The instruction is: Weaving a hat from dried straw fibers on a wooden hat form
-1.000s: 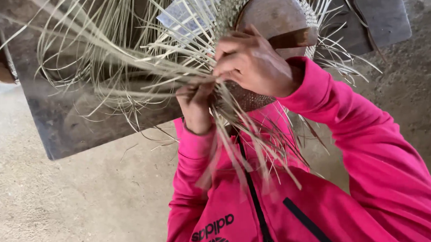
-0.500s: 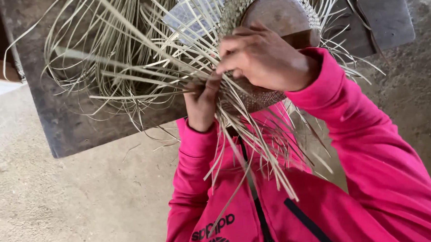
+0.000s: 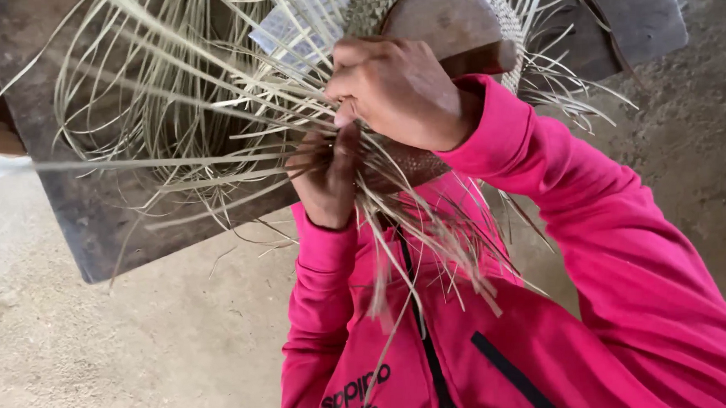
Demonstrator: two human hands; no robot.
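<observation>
**Hands in the straw**

Both hands work the straw weave (image 3: 426, 156) on a rounded wooden form (image 3: 445, 21) above the desk (image 3: 103, 223). Right hand (image 3: 395, 92) fingers curl tight around strands; left hand (image 3: 325, 177) pinches strands just beneath it. Loose ends hang over the pink jacket (image 3: 549, 343).

The woven hat (image 3: 387, 7) sits on the wooden block (image 3: 445, 21). Right hand (image 3: 399, 88) lies just below the block; left hand (image 3: 325, 177) below and left of it. Loose straw strands (image 3: 171, 98) fan out left of the block, over the board (image 3: 94, 216).
</observation>
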